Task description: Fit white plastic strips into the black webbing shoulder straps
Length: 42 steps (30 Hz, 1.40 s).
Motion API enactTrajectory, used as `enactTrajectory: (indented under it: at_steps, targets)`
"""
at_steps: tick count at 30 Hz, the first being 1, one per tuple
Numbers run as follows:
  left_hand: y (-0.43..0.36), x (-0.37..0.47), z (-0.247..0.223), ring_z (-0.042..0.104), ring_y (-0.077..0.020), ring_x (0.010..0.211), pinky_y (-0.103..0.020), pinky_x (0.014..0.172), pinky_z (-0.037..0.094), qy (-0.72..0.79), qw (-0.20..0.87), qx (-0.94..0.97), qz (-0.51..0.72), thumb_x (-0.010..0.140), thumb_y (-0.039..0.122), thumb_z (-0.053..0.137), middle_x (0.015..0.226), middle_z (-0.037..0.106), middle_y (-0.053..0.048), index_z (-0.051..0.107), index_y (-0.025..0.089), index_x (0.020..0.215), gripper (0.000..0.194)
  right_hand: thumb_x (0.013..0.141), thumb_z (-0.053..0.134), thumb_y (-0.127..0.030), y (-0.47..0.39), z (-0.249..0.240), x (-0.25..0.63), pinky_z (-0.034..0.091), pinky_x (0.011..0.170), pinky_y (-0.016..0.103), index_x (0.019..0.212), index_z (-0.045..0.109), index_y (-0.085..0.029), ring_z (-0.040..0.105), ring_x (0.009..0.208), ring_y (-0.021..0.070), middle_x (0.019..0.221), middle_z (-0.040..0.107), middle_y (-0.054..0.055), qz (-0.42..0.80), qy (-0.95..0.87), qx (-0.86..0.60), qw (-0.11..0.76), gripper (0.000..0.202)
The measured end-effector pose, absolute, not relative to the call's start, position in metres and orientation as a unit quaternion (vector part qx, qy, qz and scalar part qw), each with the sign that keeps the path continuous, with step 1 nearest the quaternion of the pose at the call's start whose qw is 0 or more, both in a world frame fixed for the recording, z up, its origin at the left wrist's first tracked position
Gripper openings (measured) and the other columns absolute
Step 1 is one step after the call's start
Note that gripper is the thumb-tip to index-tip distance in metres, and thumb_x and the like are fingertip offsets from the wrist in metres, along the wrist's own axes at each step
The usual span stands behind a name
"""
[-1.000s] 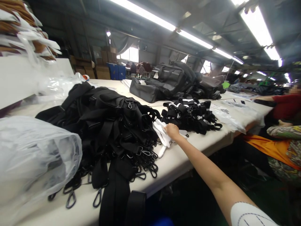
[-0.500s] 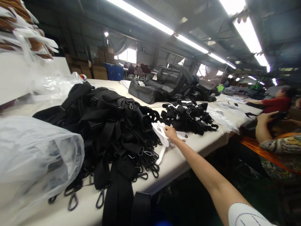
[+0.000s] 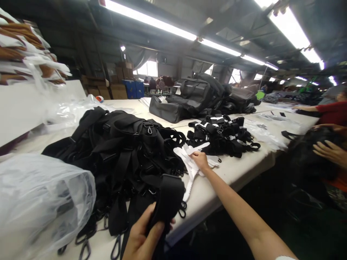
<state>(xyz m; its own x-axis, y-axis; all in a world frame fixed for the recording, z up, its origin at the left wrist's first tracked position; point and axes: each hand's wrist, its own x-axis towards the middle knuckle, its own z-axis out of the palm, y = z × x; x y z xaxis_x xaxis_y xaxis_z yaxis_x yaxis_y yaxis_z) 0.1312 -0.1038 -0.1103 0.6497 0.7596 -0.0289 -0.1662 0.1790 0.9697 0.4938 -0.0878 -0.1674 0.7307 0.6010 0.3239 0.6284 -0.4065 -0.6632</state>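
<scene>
My left hand (image 3: 148,233) is wrapped round a wide black strap (image 3: 169,193) at the lower middle, near the table's front edge. Farther right, my right hand (image 3: 200,160) pinches one of several white toothed strips (image 3: 189,169) lying on the table. A large heap of black straps (image 3: 121,144) with metal clips spreads to the left of the strips. Behind my right hand lies a smaller pile of black straps with white bands (image 3: 221,131).
Clear plastic bags (image 3: 46,198) cover the table's left side. Black bags (image 3: 195,95) are stacked at the back. On the right, another person's hand (image 3: 329,150) touches a dark bag, and a red sleeve (image 3: 332,108) reaches over the table (image 3: 230,173).
My left hand has come into view, holding the black strap up. My right hand stays at the white strips, which have shifted and fanned out. The dark bag at right is now more visible.
</scene>
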Motion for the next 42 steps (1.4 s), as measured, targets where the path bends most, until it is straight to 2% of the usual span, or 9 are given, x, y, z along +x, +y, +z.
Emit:
enactTrajectory:
  at_steps: [5,13,18,22,25,27,33,38,42]
  targets:
    - [-0.070,0.225,-0.087,0.064,-0.0161,0.072,-0.025,0.067,0.050,0.174,0.742,0.593,0.261,0.087,0.043,0.063,0.089,0.073,-0.008,0.065,0.018,0.112,0.035,0.084,0.057,-0.039,-0.091,-0.171,0.483,0.038,0.065,0.025,0.061,0.064,-0.017,0.059,0.070,0.0181,0.068,0.066,0.006,-0.044,-0.346,-0.832,0.432,0.033]
    - [-0.061,0.304,-0.119,0.067,-0.0154,0.069,-0.022,0.057,0.049,0.146,0.828,0.487,0.235,0.085,0.045,0.066,0.097,0.072,-0.011,0.060,0.017,0.121,0.045,0.078,0.056,-0.031,-0.108,-0.170,0.492,0.041,0.061,0.026,0.071,0.068,-0.019,0.058,0.063,0.0177,0.067,0.068,0.003,0.075,-0.399,-0.781,0.474,0.019]
    - [-0.060,0.338,-0.133,0.066,-0.0145,0.062,-0.026,0.058,0.053,0.163,0.846,0.465,0.203,0.080,0.040,0.073,0.091,0.071,-0.009,0.062,0.015,0.111,0.042,0.080,0.056,-0.048,-0.119,-0.175,0.500,0.038,0.050,0.026,0.055,0.059,-0.017,0.051,0.049,0.0159,0.052,0.058,0.003,0.144,-0.380,-0.750,0.522,0.040]
    - [-0.054,0.356,-0.151,0.064,-0.0138,0.057,-0.027,0.055,0.055,0.228,0.850,0.432,0.198,0.085,0.034,0.067,0.080,0.069,-0.007,0.058,0.015,0.104,0.028,0.084,0.053,-0.055,-0.122,-0.154,0.507,0.044,0.050,0.027,0.073,0.070,-0.014,0.059,0.054,0.0173,0.063,0.068,0.007,0.181,-0.357,-0.715,0.573,0.046]
    - [-0.052,0.358,-0.157,0.065,-0.0144,0.055,-0.029,0.054,0.055,0.239,0.852,0.422,0.198,0.085,0.032,0.066,0.080,0.069,-0.007,0.056,0.015,0.097,0.023,0.089,0.049,-0.056,-0.119,-0.121,0.513,0.053,0.067,0.028,0.106,0.070,-0.015,0.068,0.078,0.0193,0.094,0.073,0.011,0.171,-0.343,-0.668,0.638,0.049]
    - [-0.053,0.355,-0.155,0.066,-0.0158,0.056,-0.028,0.053,0.054,0.227,0.852,0.425,0.207,0.083,0.033,0.069,0.080,0.069,-0.008,0.057,0.014,0.097,0.026,0.087,0.054,-0.056,-0.116,-0.098,0.517,0.055,0.072,0.030,0.114,0.066,-0.014,0.069,0.083,0.0186,0.100,0.073,0.013,0.176,-0.341,-0.632,0.673,0.051]
    - [-0.055,0.330,-0.129,0.070,-0.0181,0.076,-0.026,0.063,0.055,0.159,0.823,0.440,0.322,0.082,0.037,0.070,0.098,0.071,-0.010,0.060,0.014,0.106,0.034,0.076,0.071,-0.047,-0.115,-0.074,0.517,0.048,0.052,0.023,0.109,0.062,-0.012,0.061,0.054,0.0121,0.069,0.071,0.005,0.170,-0.319,-0.607,0.708,0.049]
    - [-0.051,0.286,-0.106,0.070,-0.0184,0.083,-0.030,0.075,0.056,0.127,0.805,0.446,0.372,0.083,0.039,0.070,0.100,0.072,-0.007,0.061,0.017,0.108,0.034,0.075,0.072,-0.047,-0.130,-0.086,0.511,0.050,0.060,0.025,0.086,0.058,-0.015,0.068,0.068,0.0168,0.075,0.073,0.008,0.146,-0.276,-0.602,0.735,0.036]
    - [-0.051,0.247,-0.095,0.069,-0.0170,0.084,-0.029,0.078,0.055,0.132,0.789,0.457,0.389,0.084,0.038,0.070,0.104,0.071,-0.005,0.064,0.019,0.105,0.029,0.078,0.070,-0.047,-0.164,-0.103,0.488,0.045,0.057,0.022,0.087,0.058,-0.018,0.058,0.059,0.0103,0.073,0.069,0.001,0.078,-0.217,-0.585,0.778,0.032]
